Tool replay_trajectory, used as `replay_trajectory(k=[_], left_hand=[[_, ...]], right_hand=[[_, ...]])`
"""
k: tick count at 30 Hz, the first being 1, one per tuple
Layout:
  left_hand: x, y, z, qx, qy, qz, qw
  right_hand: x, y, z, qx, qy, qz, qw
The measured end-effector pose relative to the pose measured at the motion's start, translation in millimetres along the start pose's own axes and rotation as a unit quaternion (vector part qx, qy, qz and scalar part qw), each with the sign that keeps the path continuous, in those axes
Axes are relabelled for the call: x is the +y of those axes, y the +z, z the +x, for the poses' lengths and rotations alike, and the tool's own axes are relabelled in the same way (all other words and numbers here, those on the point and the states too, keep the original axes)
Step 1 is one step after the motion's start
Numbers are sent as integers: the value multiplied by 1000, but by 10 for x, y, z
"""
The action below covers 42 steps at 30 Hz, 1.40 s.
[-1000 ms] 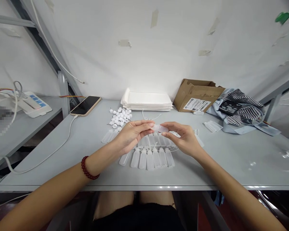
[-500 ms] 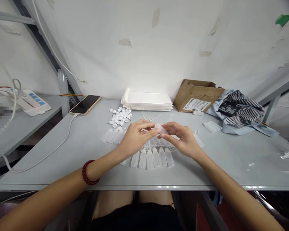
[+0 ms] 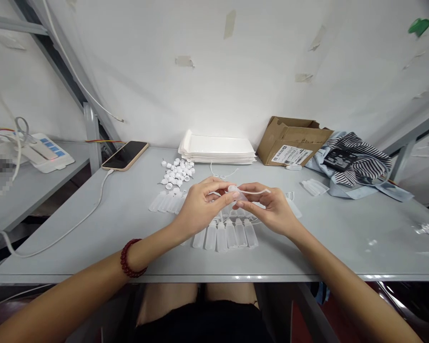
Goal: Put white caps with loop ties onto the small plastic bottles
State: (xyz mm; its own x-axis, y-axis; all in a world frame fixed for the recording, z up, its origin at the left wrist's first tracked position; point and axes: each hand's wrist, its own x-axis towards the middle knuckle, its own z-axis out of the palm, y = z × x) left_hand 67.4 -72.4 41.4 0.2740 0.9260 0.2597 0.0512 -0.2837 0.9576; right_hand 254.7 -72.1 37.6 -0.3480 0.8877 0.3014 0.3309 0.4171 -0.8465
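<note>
1. Grey table [image 3: 329,247]: lifting the work above it seems sensible, sparing the bottle row [image 3: 220,238] below.
2. Left hand [image 3: 198,205]: pinches the held bottle's end; a light grip probably suits.
3. Right hand [image 3: 270,207]: grasps its body, best steady.
4. Held bottle [image 3: 240,195]: between both hands' fingertips.
5. White strand [image 3: 257,192]: crosses the right fingers, best left unpinched.

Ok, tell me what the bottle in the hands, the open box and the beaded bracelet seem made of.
Bottle: probably plastic with a satin finish, judging by its cloudy translucence. Box: matt cardboard, by its brown walls and uneven top edge. Bracelet: dark red beads, slight sheen; wood or plastic, I can't tell which.
</note>
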Motion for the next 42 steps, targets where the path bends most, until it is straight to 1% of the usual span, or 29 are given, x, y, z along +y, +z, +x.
replay_trajectory(k=[5, 9, 11, 13, 15, 16, 17, 18, 20, 21, 22, 24, 26, 30, 34, 37, 38, 42], left_hand=[[-3, -19, 6, -26, -9, 61, 998], [8, -33, 13, -62, 6, 100, 993], [11, -35, 18, -73, 11, 105, 992], [5, -33, 20, -76, 7, 106, 991], [-15, -26, 15, -62, 5, 113, 992], [-30, -20, 9, -46, 17, 128, 991], [-47, -13, 0, -28, 47, 153, 987], [-64, -4, -11, -11, 93, 188, 978], [-94, 17, -35, 5, 205, 269, 941], [-103, 27, -46, 4, 251, 306, 918], [-107, 38, -54, -1, 282, 336, 899], [-101, 55, -58, -6, 308, 376, 874], [-82, 69, -45, -4, 314, 391, 865], [-30, 104, 21, -9, 316, 395, 863], [21, 174, 103, -24, 290, 383, 877], [46, 236, 148, -41, 269, 354, 895], [49, 255, 155, -47, 263, 345, 900], [34, 317, 136, -83, 245, 324, 910]], right_hand=[[-17, 3, -9, -21, 7, 41, 999], [-1, 3, -12, -43, -16, 32, 998], [2, 5, -12, -51, -13, 32, 998], [-3, 8, -10, -52, 5, 52, 997], [-14, 7, -5, -44, 24, 86, 995], [-22, 4, -1, -40, 32, 105, 993], [-31, -1, 4, -38, 42, 122, 991], [-40, -8, 9, -39, 55, 138, 988], [-57, -26, 20, -49, 86, 167, 981], [-63, -37, 24, -55, 99, 179, 977], [-68, -47, 26, -59, 107, 189, 974], [-72, -63, 26, -62, 110, 203, 971], [-75, -74, 22, -60, 105, 212, 970], [-87, -99, 13, -52, 97, 217, 970], [-80, -195, 27, -53, 100, 200, 973], [-20, -351, 67, -72, 108, 177, 976], [11, -415, 82, -69, 104, 167, 978], [127, -670, 114, -19, 71, 146, 987]])
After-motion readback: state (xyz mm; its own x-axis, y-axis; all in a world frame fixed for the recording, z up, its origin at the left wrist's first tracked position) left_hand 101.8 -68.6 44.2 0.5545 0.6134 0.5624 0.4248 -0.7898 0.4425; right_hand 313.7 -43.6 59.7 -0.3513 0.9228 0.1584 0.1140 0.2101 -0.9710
